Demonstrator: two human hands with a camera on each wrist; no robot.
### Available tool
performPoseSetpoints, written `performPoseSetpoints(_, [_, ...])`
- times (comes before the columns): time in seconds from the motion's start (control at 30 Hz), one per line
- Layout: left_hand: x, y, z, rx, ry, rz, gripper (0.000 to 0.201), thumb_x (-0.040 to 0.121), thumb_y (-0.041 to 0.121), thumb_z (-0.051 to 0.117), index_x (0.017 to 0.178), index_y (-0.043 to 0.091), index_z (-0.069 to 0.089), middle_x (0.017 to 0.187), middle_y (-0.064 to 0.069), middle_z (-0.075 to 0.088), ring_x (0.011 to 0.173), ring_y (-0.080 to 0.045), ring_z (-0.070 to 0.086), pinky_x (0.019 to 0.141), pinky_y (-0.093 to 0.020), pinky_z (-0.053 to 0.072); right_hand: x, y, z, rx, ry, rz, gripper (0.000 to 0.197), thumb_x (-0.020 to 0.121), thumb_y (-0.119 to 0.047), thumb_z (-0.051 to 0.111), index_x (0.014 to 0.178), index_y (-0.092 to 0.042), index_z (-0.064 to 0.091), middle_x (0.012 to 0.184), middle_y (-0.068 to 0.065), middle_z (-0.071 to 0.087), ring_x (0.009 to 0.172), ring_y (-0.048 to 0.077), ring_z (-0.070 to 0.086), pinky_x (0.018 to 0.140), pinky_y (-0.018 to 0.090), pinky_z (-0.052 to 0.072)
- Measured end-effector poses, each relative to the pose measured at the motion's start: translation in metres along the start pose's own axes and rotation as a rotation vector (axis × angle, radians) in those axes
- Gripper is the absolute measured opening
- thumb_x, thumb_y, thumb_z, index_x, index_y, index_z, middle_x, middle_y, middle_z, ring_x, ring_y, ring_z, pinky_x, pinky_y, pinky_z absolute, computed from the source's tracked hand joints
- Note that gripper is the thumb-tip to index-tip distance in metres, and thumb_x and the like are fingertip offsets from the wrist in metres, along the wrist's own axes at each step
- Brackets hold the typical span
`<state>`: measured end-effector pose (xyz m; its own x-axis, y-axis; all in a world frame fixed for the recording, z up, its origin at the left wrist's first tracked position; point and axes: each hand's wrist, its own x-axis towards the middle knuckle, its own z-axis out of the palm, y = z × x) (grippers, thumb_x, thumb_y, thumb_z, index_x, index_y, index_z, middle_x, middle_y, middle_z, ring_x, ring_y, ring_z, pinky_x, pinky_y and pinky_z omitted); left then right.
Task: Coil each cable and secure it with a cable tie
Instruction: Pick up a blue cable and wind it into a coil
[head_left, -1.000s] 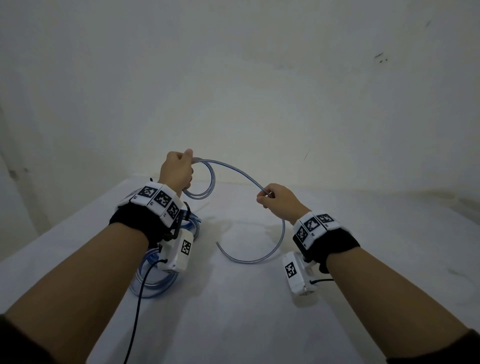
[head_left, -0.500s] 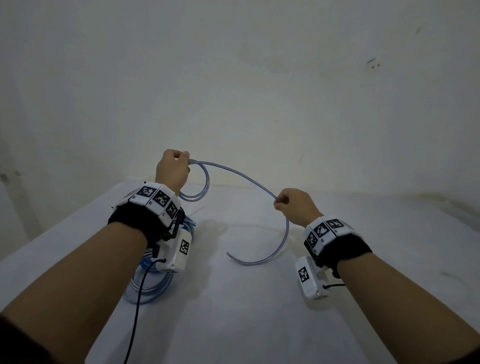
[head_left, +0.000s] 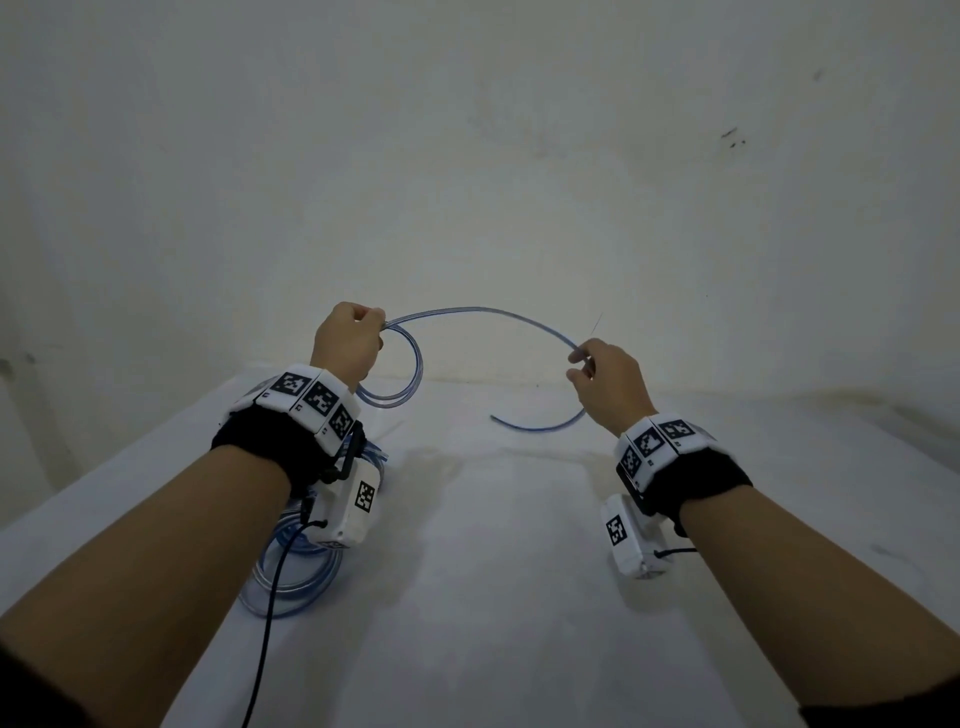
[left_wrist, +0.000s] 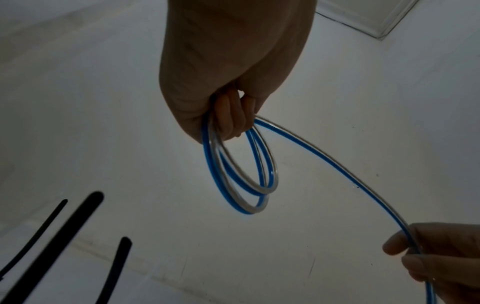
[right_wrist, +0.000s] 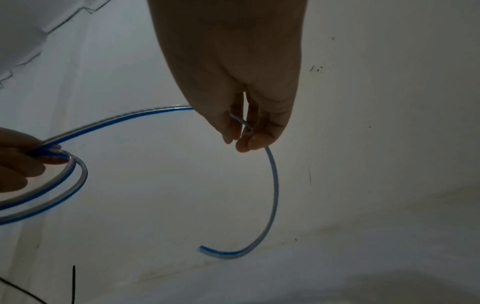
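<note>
A clear cable with a blue stripe (head_left: 488, 314) arcs in the air between my two hands above the white table (head_left: 493, 571). My left hand (head_left: 347, 340) grips two small loops of it (left_wrist: 241, 181), which hang below the fist. My right hand (head_left: 605, 382) pinches the cable further along between thumb and fingers (right_wrist: 241, 131). Past that pinch the free tail (right_wrist: 270, 205) curves down and ends in a cut tip (head_left: 496, 417) above the table. Black cable ties (left_wrist: 62, 242) show blurred at the lower left of the left wrist view.
Another coil of clear blue-striped cable (head_left: 291, 577) lies on the table under my left forearm, partly hidden by the wrist camera. A pale wall (head_left: 467, 182) rises right behind the table's far edge. A black lead (head_left: 265, 639) hangs from the left wrist camera.
My right hand has slid outward to the right and up along the cable, so the arc between the hands is longer and the hanging tail shorter. My left hand keeps its loops, slightly raised.
</note>
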<state>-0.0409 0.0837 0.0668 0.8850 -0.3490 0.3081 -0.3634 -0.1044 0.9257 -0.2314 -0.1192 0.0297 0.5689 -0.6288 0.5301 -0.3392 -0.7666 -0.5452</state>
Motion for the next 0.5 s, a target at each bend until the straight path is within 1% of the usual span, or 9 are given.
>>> performPoseSetpoints(0.13, [-0.001, -0.001, -0.008, 0.01, 0.014, 0.012, 0.017, 0.093, 0.024, 0.045, 0.1, 0.01, 0.051, 0.066, -0.003, 0.049, 0.052, -0.017, 0.038, 0.047, -0.024, 0.028, 0.005, -0.009, -0.001, 0.068, 0.065, -0.006, 0.018, 0.091, -0.007, 0.054, 0.108, -0.003, 0.055, 0.086, 0.007, 0.054, 0.079, 0.019, 0.048, 0.07, 0.024, 0.033])
performPoseSetpoints(0.2, [-0.001, -0.002, -0.013, 0.023, 0.029, 0.023, 0.015, 0.093, 0.023, 0.045, 0.097, 0.011, 0.052, 0.066, -0.002, 0.05, 0.053, -0.016, 0.039, 0.048, -0.024, 0.029, 0.007, -0.011, -0.002, 0.072, 0.094, -0.025, 0.015, 0.091, -0.006, 0.053, 0.105, -0.001, 0.056, 0.09, 0.011, 0.059, 0.081, 0.021, 0.05, 0.07, 0.022, 0.033])
performPoseSetpoints(0.27, [-0.001, -0.003, -0.018, 0.04, 0.039, 0.028, 0.014, 0.092, 0.022, 0.046, 0.096, 0.011, 0.053, 0.066, -0.002, 0.05, 0.054, -0.015, 0.039, 0.05, -0.025, 0.029, 0.008, -0.01, -0.003, 0.066, 0.114, -0.042, 0.012, 0.091, -0.005, 0.052, 0.099, 0.0, 0.059, 0.095, 0.014, 0.063, 0.086, 0.025, 0.054, 0.071, 0.023, 0.034])
performPoseSetpoints(0.33, [-0.001, -0.005, -0.021, 0.048, 0.043, 0.028, 0.014, 0.091, 0.022, 0.047, 0.095, 0.01, 0.054, 0.065, -0.001, 0.051, 0.054, -0.015, 0.039, 0.05, -0.025, 0.029, 0.009, -0.009, -0.004, 0.059, 0.118, -0.044, 0.011, 0.091, -0.004, 0.052, 0.096, 0.0, 0.06, 0.096, 0.015, 0.064, 0.088, 0.026, 0.056, 0.072, 0.025, 0.036])
performPoseSetpoints(0.4, [-0.002, -0.006, -0.022, 0.048, 0.042, 0.024, 0.015, 0.091, 0.023, 0.048, 0.095, 0.01, 0.054, 0.066, -0.001, 0.051, 0.054, -0.015, 0.039, 0.05, -0.025, 0.029, 0.008, -0.01, -0.004, 0.066, 0.122, -0.037, 0.01, 0.09, -0.006, 0.054, 0.097, -0.001, 0.06, 0.092, 0.013, 0.063, 0.084, 0.024, 0.054, 0.071, 0.026, 0.036])
performPoseSetpoints(0.5, [-0.005, -0.003, -0.021, 0.048, 0.035, 0.013, 0.018, 0.092, 0.024, 0.045, 0.094, 0.008, 0.054, 0.066, -0.002, 0.051, 0.054, -0.017, 0.039, 0.05, -0.025, 0.03, 0.006, -0.011, -0.002, 0.046, 0.108, -0.02, 0.011, 0.088, -0.009, 0.058, 0.098, -0.005, 0.06, 0.083, 0.007, 0.056, 0.077, 0.02, 0.05, 0.069, 0.025, 0.034])
